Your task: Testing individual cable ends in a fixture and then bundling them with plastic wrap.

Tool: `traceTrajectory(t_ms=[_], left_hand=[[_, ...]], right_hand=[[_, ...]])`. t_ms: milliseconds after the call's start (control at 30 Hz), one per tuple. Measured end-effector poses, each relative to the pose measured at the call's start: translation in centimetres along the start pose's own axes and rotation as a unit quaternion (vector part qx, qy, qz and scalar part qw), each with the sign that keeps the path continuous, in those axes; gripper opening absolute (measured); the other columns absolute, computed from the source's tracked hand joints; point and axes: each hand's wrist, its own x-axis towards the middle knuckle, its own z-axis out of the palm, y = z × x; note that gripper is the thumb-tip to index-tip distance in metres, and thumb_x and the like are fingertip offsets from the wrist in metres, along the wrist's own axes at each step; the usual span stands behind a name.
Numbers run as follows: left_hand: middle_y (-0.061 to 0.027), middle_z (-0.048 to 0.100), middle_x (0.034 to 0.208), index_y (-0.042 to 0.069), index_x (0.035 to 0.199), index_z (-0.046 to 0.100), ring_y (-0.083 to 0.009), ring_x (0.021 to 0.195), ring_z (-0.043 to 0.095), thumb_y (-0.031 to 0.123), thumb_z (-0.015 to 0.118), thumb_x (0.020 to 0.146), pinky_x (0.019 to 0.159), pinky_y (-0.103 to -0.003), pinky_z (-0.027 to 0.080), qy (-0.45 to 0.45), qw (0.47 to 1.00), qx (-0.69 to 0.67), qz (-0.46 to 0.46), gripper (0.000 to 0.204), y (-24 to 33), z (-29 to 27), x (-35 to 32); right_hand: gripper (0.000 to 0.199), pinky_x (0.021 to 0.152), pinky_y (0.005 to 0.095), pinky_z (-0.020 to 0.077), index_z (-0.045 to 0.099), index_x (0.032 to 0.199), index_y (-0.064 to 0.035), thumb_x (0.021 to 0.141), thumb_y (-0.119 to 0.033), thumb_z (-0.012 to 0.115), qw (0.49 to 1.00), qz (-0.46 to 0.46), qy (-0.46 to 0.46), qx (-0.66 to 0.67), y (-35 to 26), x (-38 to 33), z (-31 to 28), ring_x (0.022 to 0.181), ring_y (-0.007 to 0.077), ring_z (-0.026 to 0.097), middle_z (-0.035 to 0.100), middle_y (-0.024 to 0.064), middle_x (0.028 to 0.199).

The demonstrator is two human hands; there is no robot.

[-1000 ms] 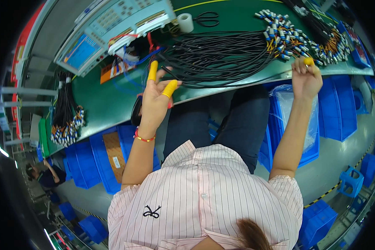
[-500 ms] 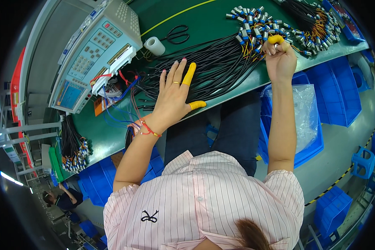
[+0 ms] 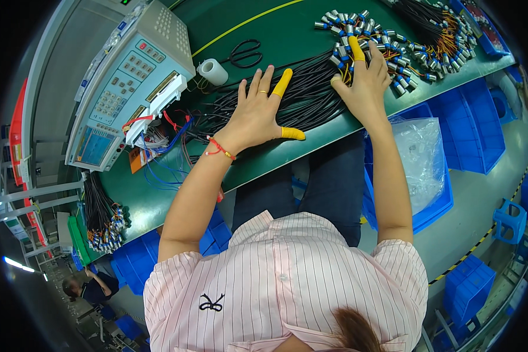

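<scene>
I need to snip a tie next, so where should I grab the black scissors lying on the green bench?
Take the scissors by the two finger loops, which point toward the white tape roll. Coming from above looks best, since they lie flat and open space surrounds the loops. The blades point away toward the cables.

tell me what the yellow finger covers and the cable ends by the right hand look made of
Yellow finger covers: probably thin latex or rubber, matte, clinging snugly to the fingers. Silver cylindrical cable ends: apparently metal, glossy with bright glints, some with blue bands. Right hand rests at them.
</scene>
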Motion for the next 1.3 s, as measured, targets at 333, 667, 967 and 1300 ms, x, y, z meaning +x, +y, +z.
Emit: traceTrajectory(t_ms=[333,667,967,1300], left_hand=[[-0.0235,0.038,0.139,-0.008,0.14,0.038,-0.037,0.132,0.034,0.047,0.075,0.077,0.112,-0.053,0.023,0.023,1.0,-0.012,0.007,0.091,-1.4,0.7,0.1],[-0.0201,0.049,0.121,-0.011,0.115,0.059,-0.0325,0.112,0.047,0.036,0.074,0.078,0.096,-0.041,0.04,0.109,0.994,-0.01,0.014,0.061,-0.6,1.6,-1.3],[-0.0199,0.056,0.103,-0.009,0.108,0.059,-0.0318,0.098,0.055,0.018,0.078,0.069,0.087,-0.037,0.048,0.058,0.993,-0.1,-0.021,0.051,0.1,0.7,-1.3],[-0.0147,0.054,0.116,0.001,0.117,0.06,-0.0341,0.11,0.051,0.018,0.077,0.072,0.096,-0.046,0.042,0.262,0.94,-0.214,0.033,0.051,5.0,-1.6,-9.4]], right_hand=[[0.041,0.091,0.0518,0.041,0.058,0.114,0.0008,0.075,-0.011,0.061,0.99,0.013,0.122,-0.074,4.3,1.7,1.5,0.108,0.0431,0.047,0.047,0.0248,0.123],[0.054,0.104,0.0521,0.0291,0.053,0.125,-0.0004,0.079,-0.023,0.067,0.985,-0.087,0.116,-0.089,3.2,3.6,-1.3,0.119,0.0423,0.044,0.046,0.0237,0.132],[0.062,0.111,0.044,0.0298,0.052,0.122,0.0022,0.068,-0.021,0.071,0.903,-0.295,-0.303,0.075,-6.1,1.2,-3.1,0.122,0.0327,0.046,0.05,0.019,0.123],[0.073,0.105,0.0432,0.0377,0.052,0.117,0.0071,0.058,-0.025,0.081,0.884,-0.333,-0.301,0.131,-6.1,-0.7,-3.9,0.116,0.0358,0.047,0.048,0.0194,0.123]])
